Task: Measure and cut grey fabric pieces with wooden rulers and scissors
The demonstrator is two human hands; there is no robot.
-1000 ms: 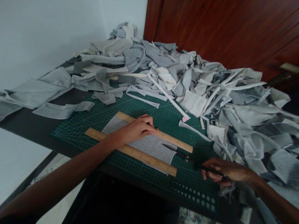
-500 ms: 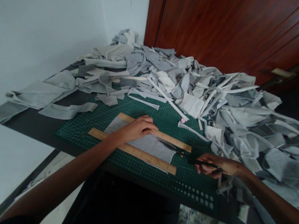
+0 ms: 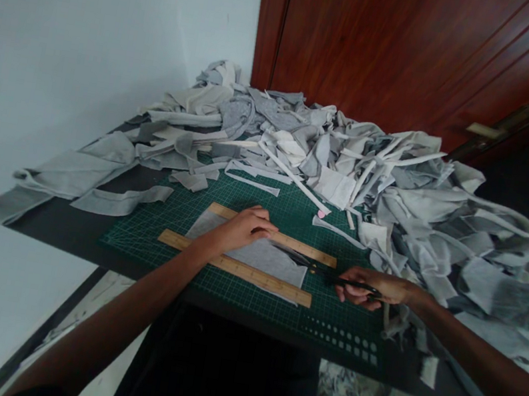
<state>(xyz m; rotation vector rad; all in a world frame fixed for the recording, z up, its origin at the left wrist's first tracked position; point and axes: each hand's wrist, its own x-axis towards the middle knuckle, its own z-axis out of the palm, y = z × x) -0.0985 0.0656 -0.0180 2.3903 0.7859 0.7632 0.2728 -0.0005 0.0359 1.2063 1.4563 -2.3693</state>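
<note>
My left hand (image 3: 245, 227) is curled over the upper wooden ruler (image 3: 309, 249), pressing it down on a grey piece of fabric (image 3: 278, 262). A second wooden ruler (image 3: 237, 266) lies across the fabric's near side, under my left forearm. In my right hand (image 3: 361, 287) are black-handled scissors (image 3: 312, 268). Their blades point left into the fabric, just below the upper ruler's edge; how far they are closed is hard to make out. All of this rests on a green cutting mat (image 3: 287, 212) with a printed grid.
A large heap of grey and white fabric scraps (image 3: 305, 134) fills the back and right of the dark table (image 3: 133, 257). Loose strips (image 3: 122, 200) lie at the left. A small pink round thing (image 3: 321, 214) sits on the mat. Behind are a white wall and a brown door (image 3: 395, 51).
The scissors and my right hand have moved slightly left, the blades further into the fabric along the ruler. My left hand stays on the upper ruler. The view has shifted slightly.
</note>
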